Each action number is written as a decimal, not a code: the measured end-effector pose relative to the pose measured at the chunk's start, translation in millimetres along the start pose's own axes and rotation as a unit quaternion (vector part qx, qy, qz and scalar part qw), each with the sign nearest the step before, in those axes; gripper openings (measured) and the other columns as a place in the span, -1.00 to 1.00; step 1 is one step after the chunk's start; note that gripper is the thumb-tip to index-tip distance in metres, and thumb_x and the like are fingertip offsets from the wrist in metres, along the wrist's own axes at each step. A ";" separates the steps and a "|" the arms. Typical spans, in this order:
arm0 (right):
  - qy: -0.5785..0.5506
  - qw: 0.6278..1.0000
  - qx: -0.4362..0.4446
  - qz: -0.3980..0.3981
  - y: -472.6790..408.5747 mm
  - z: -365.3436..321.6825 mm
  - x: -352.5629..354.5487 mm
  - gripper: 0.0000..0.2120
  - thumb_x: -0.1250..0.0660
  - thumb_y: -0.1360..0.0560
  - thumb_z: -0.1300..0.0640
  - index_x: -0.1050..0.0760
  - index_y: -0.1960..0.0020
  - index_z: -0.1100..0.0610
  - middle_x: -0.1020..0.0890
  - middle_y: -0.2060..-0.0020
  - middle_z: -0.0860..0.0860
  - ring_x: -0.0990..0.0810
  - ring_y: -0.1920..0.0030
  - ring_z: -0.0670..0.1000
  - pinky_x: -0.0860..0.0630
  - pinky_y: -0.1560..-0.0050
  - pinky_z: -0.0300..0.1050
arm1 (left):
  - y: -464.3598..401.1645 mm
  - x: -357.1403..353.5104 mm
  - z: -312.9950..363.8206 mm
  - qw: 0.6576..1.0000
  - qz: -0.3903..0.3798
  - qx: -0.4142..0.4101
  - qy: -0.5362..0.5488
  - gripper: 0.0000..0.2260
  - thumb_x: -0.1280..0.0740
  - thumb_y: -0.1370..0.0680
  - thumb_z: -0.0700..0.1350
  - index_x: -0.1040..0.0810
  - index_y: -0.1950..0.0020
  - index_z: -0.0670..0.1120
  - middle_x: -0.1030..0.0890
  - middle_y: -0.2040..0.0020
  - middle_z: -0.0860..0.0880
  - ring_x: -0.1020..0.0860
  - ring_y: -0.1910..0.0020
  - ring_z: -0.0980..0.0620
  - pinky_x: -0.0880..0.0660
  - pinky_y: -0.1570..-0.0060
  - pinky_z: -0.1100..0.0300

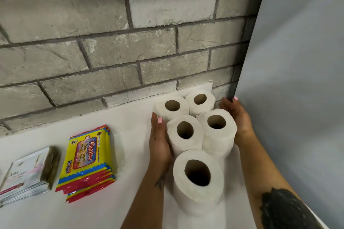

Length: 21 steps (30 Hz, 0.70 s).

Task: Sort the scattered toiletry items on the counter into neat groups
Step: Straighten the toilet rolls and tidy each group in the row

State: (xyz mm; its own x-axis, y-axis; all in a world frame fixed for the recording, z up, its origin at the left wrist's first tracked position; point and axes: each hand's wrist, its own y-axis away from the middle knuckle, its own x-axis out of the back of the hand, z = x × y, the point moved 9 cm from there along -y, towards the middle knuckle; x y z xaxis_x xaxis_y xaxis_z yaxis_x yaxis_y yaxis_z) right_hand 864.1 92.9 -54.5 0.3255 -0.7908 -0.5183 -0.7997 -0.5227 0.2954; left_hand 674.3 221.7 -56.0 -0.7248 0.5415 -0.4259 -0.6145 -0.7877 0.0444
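Left hand (pixel 159 140) and right hand (pixel 237 117), fingers straight, press five toilet rolls (pixel 198 173) together between them. Left of them, wipes packs (pixel 87 161) and sachets (pixel 28 174) already stacked; sorting appears nearly complete.

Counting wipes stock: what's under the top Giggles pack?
More Giggles packs of the same kind, edges fanned out below the top pack. Their faces are covered, so no exact count.

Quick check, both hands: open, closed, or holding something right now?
Left hand: open, straight fingers pressed flat against the toilet paper rolls.
Right hand: open, palm against the opposite side of the rolls, gripping nothing.
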 end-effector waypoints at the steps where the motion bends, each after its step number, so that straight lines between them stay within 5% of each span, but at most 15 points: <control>1: 0.011 1.000 0.012 0.026 9.0 -4.4 6.3 -0.55 -0.20 -0.55 -0.11 -0.45 -0.31 0.14 -0.48 -0.33 0.06 -0.48 -0.30 0.07 -0.43 -0.28 0.02 | 3.2 3.7 3.1 1.000 0.000 -0.005 -0.016 -0.37 -0.31 -0.37 0.38 -0.39 -0.39 0.17 -0.46 -0.37 0.12 -0.42 -0.36 0.06 -0.31 -0.37 -0.05; 3: 0.055 0.995 0.056 0.056 32.5 -18.7 11.9 -0.57 -0.21 -0.56 -0.07 -0.46 -0.31 0.17 -0.50 -0.31 0.05 -0.50 -0.28 0.05 -0.45 -0.27 -0.05 | 10.7 10.8 11.9 0.998 0.012 -0.009 -0.060 -0.43 -0.24 -0.46 0.35 -0.37 -0.41 0.15 -0.42 -0.38 0.17 -0.37 -0.38 0.14 -0.25 -0.39 0.05; 7: 0.142 0.971 0.172 0.089 86.9 -42.0 13.3 -0.70 -0.26 -0.56 0.12 -0.48 -0.28 0.13 -0.59 -0.05 -0.08 -0.56 0.03 -0.18 -0.45 0.17 -0.44 | 53.6 15.6 31.3 0.995 0.032 -0.040 -0.091 -0.44 -0.19 -0.48 0.27 -0.27 -0.45 0.15 -0.32 -0.38 0.30 -0.28 -0.35 0.32 -0.18 -0.34 0.27; 11: 0.192 0.935 0.247 0.165 142.5 -36.5 23.3 -0.86 -0.31 -0.49 0.21 -0.58 -0.02 0.08 -0.65 0.09 -0.07 -0.57 0.05 -0.03 -0.48 0.05 -0.24 | 110.7 15.2 31.1 0.994 0.059 -0.051 -0.081 -0.59 -0.09 -0.64 -0.02 -0.17 -0.50 0.09 -0.24 -0.37 0.31 -0.22 -0.36 0.34 -0.19 -0.21 0.45; 15: 0.258 0.932 0.214 0.136 174.7 1.9 21.8 -0.92 -0.33 -0.46 0.14 -0.58 0.15 -0.02 -0.66 0.17 -0.12 -0.61 0.07 -0.02 -0.56 -0.07 0.06 | 158.4 17.7 25.0 0.971 0.131 -0.111 -0.166 -0.55 -0.18 -0.50 -0.23 -0.34 -0.41 -0.09 -0.39 -0.33 0.09 -0.34 -0.31 0.18 -0.23 -0.22 0.41; 21: 0.310 0.934 0.164 0.069 191.2 28.1 11.0 -0.90 -0.31 -0.48 -0.01 -0.57 0.10 -0.02 -0.66 0.16 -0.11 -0.60 0.06 -0.05 -0.52 0.03 -0.10 | 164.7 -6.2 6.2 0.969 0.088 -0.088 -0.213 -0.57 -0.25 -0.43 -0.38 -0.46 -0.19 0.04 -0.55 -0.14 0.10 -0.53 -0.12 0.16 -0.45 -0.05 0.32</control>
State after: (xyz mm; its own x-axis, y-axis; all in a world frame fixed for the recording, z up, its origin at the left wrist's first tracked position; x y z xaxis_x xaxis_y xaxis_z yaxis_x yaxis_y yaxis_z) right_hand 700.6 -6.8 -26.3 0.3565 -0.9288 0.1017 -0.9339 -0.3573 0.0108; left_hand 575.6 90.4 -40.4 -0.8998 0.4361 -0.0123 -0.4335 -0.8968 -0.0883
